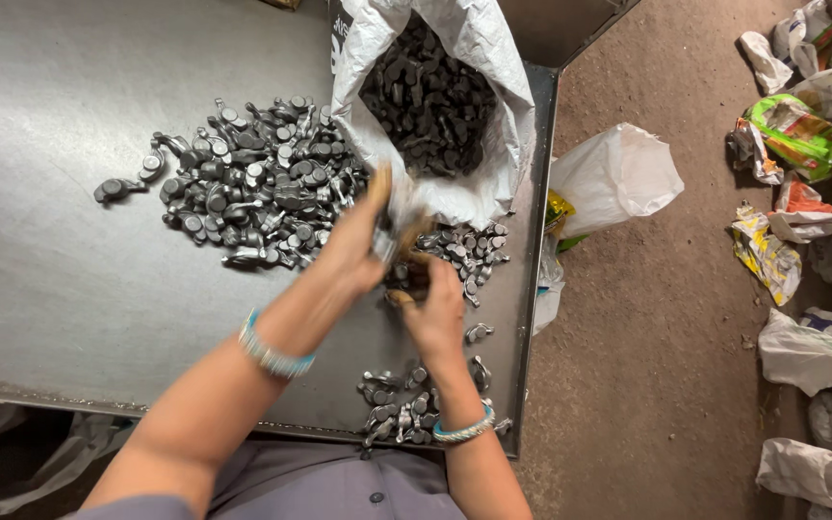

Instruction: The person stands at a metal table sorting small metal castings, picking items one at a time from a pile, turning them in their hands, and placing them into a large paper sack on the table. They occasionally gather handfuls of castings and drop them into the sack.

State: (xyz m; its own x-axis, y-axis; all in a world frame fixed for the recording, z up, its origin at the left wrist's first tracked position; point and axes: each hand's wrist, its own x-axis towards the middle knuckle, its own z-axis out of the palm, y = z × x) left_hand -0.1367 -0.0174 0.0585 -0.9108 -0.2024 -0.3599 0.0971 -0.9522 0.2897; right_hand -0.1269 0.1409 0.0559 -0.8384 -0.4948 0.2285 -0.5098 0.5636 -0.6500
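The grip of the left hand (353,252) and right hand (432,310) was blurred, so I cannot tell how closed; both met over small metal parts (459,252) beside the white sack (479,58) on the desk (40,279).

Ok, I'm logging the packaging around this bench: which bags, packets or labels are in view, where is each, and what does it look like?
White woven sack: on the metal table, open, full of dark metal parts.
White bag: floor beside the table, bulging.
Green and yellow packet: floor, far right, crumpled.
White bags: floor, right edge, crumpled.
Dark label patch: sack's left edge.
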